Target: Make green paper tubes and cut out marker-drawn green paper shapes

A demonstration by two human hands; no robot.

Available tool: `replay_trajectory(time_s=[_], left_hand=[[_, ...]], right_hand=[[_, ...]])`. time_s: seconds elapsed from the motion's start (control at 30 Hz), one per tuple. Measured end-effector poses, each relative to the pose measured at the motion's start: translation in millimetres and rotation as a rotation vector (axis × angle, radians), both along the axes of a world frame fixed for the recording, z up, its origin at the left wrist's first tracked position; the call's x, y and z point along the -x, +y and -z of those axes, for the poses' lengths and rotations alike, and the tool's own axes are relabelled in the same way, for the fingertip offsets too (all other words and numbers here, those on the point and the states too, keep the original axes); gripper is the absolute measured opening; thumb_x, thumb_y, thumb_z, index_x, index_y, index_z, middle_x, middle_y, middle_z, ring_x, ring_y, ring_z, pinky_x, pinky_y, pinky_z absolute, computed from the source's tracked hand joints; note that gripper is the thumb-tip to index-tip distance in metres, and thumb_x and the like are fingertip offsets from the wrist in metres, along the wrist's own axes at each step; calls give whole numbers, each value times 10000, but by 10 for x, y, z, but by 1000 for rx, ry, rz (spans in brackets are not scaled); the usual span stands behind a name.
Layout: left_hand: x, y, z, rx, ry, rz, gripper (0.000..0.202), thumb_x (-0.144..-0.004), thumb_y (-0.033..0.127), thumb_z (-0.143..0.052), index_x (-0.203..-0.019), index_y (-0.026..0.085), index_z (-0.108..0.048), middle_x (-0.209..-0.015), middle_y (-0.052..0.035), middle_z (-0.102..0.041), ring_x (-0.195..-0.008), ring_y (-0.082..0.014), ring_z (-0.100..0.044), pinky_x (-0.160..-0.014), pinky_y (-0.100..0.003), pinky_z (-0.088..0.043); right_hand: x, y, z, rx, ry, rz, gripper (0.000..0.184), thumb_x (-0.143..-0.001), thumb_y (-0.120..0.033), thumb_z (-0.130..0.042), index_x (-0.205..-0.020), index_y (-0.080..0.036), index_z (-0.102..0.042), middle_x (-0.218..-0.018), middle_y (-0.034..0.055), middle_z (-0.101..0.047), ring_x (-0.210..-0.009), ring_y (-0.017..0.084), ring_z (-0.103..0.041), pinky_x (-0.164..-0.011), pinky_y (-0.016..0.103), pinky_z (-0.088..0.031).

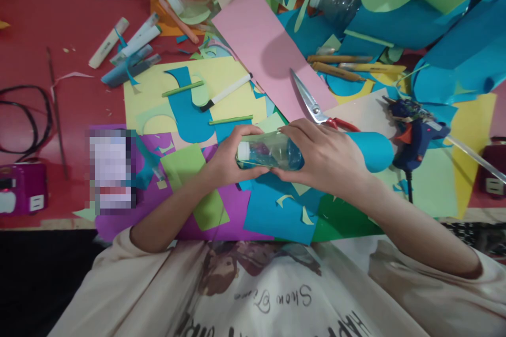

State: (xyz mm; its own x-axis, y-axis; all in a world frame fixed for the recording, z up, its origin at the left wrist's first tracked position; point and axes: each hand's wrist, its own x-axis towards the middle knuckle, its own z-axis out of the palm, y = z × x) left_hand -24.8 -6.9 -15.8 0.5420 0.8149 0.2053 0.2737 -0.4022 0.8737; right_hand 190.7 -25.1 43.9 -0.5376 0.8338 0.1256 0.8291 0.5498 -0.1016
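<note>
A clear plastic bottle (269, 151) with a white cap lies sideways between my hands, above the coloured paper sheets. Blue paper shows inside or behind it, and a blue paper roll (373, 150) sticks out to the right past my wrist. My left hand (227, 160) is wrapped round the cap end. My right hand (322, 155) grips the bottle's body from above, fingers curled over it.
Scissors (314, 105) with red handles lie just beyond my right hand on a pink sheet (269, 47). A blue glue gun (415, 137) stands at the right. Markers (130, 45) and pens lie at the far left, a purple box (21, 189) and black cable at the left edge.
</note>
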Motion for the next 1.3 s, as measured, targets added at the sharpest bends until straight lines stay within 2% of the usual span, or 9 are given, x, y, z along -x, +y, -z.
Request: replay_trajectory(time_s=[0.17, 0.37, 0.53, 0.77, 1.03, 1.3], left_hand=[[89, 54, -12, 84, 11, 100, 709, -805, 548, -637, -1359, 203, -361, -1245, -138, -592, -1189, -252, -584, -934, -355, -523], [88, 83, -52, 71, 90, 147, 506, -809, 524, -645, -1218, 239, -560, -1249, -103, -622, -1194, -256, -581, -994, -384, -502], [79, 67, -112, 107, 102, 126, 496, -828, 452, -649, -1255, 220, -550, -1267, -96, -631, -1160, -239, -615, -941, -334, -532], [80, 55, -130, 91, 92, 126, 491, -807, 348, -692, -1258, 217, -549, -1268, -95, -637, -1159, -239, -621, -941, -323, -535], [83, 51, -92, 65, 80, 146, 477, -835, 367, -664, -1268, 218, -529, -1283, -99, -625, -1170, -241, -615, -948, -337, -541], [74, 38, -53, 54, -18, 153, 497, -853, 362, -648, -1305, 248, -478, -1272, -95, -614, -1178, -242, -608, -958, -339, -541]], right_hand=[[7, -34, 16, -17, 20, -21, 486, -836, -515, -556, -1030, -74, -616, -961, 167, -679, -738, 239, -650, -621, 336, -476], [18, -73, 32, -63, 37, -28, 471, -863, -490, -497, -1085, -91, -609, -974, 164, -685, -798, 250, -653, -658, 352, -510], [1, -73, 37, -101, 30, -48, 540, -879, -503, -493, -1139, -42, -598, -972, 171, -691, -819, 247, -666, -661, 338, -520], [-4, -74, 24, -63, 41, -29, 600, -870, -566, -520, -1164, -47, -591, -975, 165, -686, -801, 240, -660, -635, 330, -500], [11, -80, 4, -27, 32, -6, 571, -872, -544, -536, -1216, -89, -566, -987, 142, -676, -788, 218, -646, -624, 302, -465], [-3, -71, -16, -6, 36, -21, 477, -877, -544, -533, -1108, -137, -625, -958, 117, -660, -720, 181, -614, -576, 274, -407]])
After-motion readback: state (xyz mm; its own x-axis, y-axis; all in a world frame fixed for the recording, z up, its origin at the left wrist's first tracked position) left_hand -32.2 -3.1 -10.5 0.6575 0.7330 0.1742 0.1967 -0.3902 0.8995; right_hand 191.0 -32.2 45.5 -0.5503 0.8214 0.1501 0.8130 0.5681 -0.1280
